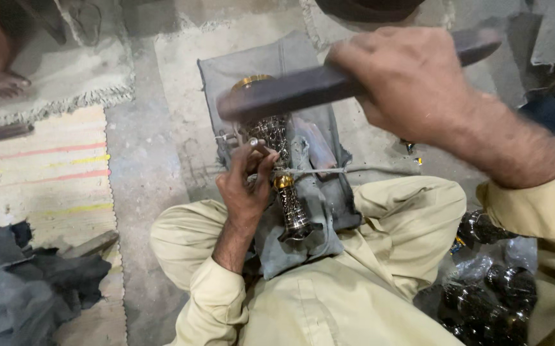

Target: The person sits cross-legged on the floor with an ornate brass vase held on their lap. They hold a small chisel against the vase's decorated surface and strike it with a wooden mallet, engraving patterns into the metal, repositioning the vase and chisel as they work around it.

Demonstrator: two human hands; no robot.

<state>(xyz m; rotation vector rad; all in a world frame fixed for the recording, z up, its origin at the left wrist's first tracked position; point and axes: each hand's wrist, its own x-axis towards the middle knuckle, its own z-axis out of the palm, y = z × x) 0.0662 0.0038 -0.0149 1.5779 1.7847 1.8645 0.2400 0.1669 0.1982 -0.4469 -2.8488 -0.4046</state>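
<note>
With a small tool pinched by the left hand [246, 186] on the engraved silver-and-brass metal vessel [282, 173], those fingers could be struck if the dark flat wooden mallet [303, 90], gripped tight in the right hand [412, 83], is brought down off-line.

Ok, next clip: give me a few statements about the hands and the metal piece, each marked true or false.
1. The right hand grips a dark bar-shaped tool raised above the work. True.
2. The left hand lies flat on the striped mat. False: it pinches a small tool against the ornate metal piece.
3. The metal piece rests on a grey cloth over the person's lap. True.
4. The metal piece is plain and all black. False: it is patterned silver with gold-coloured bands.
5. Dark, shiny pieces lie at the person's right. True.
</note>
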